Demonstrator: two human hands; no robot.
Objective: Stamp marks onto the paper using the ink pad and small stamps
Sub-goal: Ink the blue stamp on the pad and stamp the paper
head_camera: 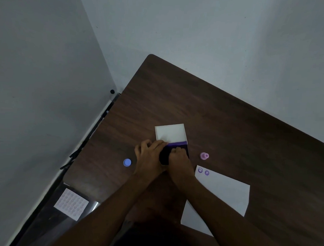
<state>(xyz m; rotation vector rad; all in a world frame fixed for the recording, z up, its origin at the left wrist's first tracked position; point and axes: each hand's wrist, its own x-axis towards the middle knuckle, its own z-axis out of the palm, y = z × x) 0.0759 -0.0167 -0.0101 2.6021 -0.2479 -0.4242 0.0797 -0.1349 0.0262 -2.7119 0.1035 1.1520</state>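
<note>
Purple marks already sit on the paper (223,192): two small round stamps, one a smiley, side by side at its far left corner, with the rest of the sheet blank. So the job looks barely begun, and most of the page is left to fill.

Both hands are on the ink pad (174,151), which lies open on the dark wooden counter (231,126), its white lid (171,132) folded back on the far side. The left hand (148,155) grips the pad's left edge, fingers curled round it. The right hand (180,159) is bunched over the dark ink surface, likely pressing a stamp into it, though I cannot tell what it holds.

A pink stamp (204,156) stands just right of the pad, near the paper's corner. A blue stamp (127,162) lies to the left, apart from everything.
</note>
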